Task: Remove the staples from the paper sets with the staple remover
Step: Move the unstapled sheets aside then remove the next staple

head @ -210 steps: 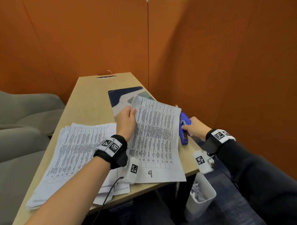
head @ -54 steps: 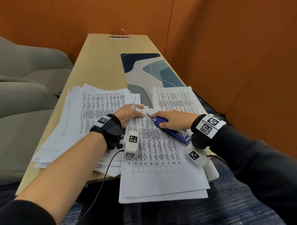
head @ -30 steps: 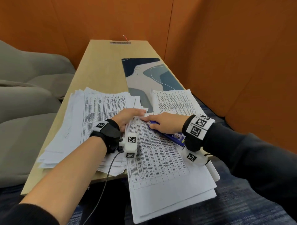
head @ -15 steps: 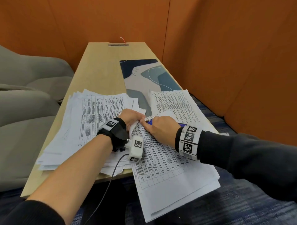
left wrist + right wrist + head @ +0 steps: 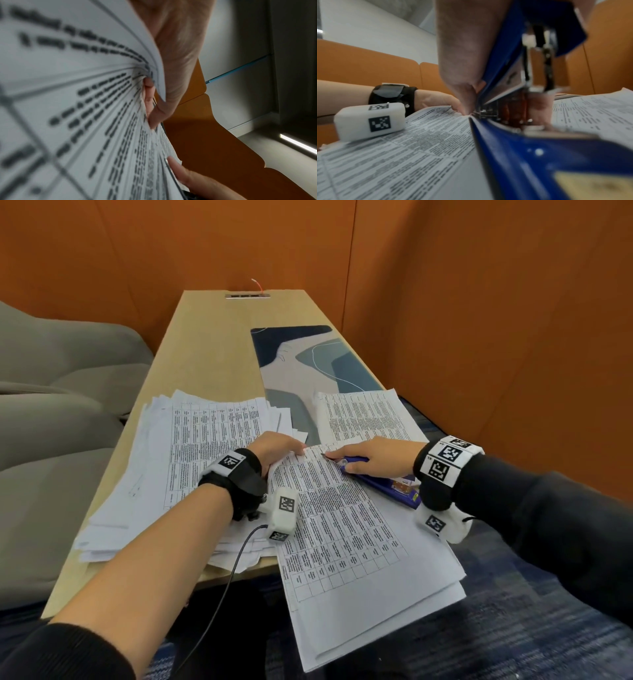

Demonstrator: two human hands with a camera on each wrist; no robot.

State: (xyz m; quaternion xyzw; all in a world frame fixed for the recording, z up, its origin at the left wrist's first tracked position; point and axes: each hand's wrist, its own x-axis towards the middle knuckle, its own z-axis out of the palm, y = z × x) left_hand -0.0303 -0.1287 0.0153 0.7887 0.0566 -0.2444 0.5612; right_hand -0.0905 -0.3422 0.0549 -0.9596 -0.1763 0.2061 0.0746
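Since half a second ago the right hand [image 5: 371,455] has rolled back so the blue staple remover [image 5: 383,482] shows again beneath it, its metal tip lying at the top corner of the stapled paper set [image 5: 346,529]. That hand is curled round the tool, forefinger stretched along it toward the tip. The left hand [image 5: 277,448] pinches the same corner, thumb and fingers bending the top sheets up. The staple itself is too small to make out. The step in hand looks like working the tip under the staple; next would come a squeeze and a pull while the left hand keeps the corner steady. This set overhangs the near edge of the surface [image 5: 212,344], with a loose paper pile [image 5: 191,446] at left, another sheet [image 5: 363,414] beyond, and a patterned desk mat [image 5: 301,361] further back.
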